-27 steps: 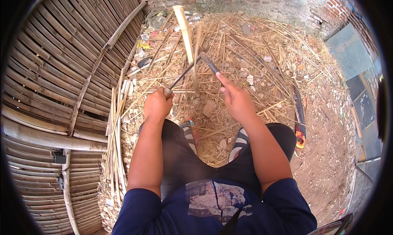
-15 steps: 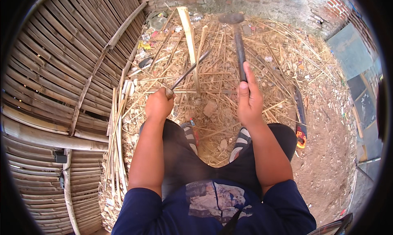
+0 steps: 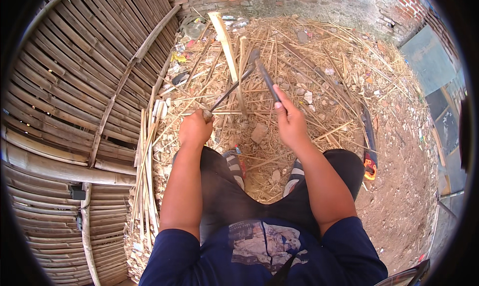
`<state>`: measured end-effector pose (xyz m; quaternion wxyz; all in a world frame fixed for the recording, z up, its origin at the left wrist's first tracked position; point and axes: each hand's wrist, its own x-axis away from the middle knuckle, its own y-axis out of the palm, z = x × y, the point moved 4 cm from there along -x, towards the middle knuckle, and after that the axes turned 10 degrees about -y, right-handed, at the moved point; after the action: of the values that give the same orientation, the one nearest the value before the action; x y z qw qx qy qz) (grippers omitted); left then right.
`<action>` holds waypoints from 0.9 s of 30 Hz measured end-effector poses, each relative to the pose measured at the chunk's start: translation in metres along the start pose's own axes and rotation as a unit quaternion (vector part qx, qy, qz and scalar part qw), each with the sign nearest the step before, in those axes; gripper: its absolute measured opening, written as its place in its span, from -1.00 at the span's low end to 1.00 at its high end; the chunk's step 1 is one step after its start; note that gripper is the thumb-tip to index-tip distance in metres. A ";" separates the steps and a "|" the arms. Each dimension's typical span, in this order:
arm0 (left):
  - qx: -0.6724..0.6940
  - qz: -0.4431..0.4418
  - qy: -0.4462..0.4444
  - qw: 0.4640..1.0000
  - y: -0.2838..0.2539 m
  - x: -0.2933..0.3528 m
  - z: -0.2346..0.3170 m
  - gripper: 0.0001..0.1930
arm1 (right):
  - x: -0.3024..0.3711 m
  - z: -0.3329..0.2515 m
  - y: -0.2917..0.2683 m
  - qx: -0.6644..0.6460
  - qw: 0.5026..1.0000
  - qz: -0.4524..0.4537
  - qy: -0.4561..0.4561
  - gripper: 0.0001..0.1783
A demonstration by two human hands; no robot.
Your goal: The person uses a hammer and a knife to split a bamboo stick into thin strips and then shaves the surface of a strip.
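My left hand point(image 3: 195, 130) is closed around the wooden handle of a long dark-bladed knife point(image 3: 225, 96). The blade slants up and away to the right, across an upright split piece of bamboo point(image 3: 224, 41). The bamboo is parted above the blade into a wide pale strip and a thinner one. My right hand point(image 3: 291, 120) grips a hammer point(image 3: 266, 78) by its dark handle. The hammer's head is at the far end of the blade and looks to be touching it. Where the bamboo meets the ground is hard to make out.
A saw point(image 3: 369, 164) with an orange-and-black handle lies right of my right knee. Long bamboo strips point(image 3: 144, 171) lean along the slatted bamboo wall point(image 3: 95, 76) at left. Shavings and sticks litter the ground before a brick wall point(image 3: 279, 1).
The hammer has swung down and left, from raised clear of the knife to the blade's far end. My left hand and the knife have hardly moved; the bamboo tilts slightly more left.
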<state>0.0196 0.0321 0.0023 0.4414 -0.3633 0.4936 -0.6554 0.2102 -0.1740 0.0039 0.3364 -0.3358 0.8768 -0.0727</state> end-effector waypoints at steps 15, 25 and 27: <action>-0.028 -0.038 -0.017 0.999 -0.003 0.001 0.008 -0.61 | 0.010 0.013 0.024 0.118 0.985 -0.118 0.052 -0.49; -0.037 -0.026 0.011 0.999 0.009 -0.002 0.005 -0.61 | 0.006 -0.025 -0.008 -0.035 0.994 0.034 -0.097 -0.48; -0.030 -0.029 0.010 0.999 0.006 0.000 0.010 -0.62 | 0.005 -0.025 -0.016 -0.041 0.988 0.060 -0.133 -0.47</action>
<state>0.0298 0.0278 -0.0011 0.4064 -0.3842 0.5068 -0.6560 0.2001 -0.1922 0.0262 0.4395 -0.3032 0.8450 0.0291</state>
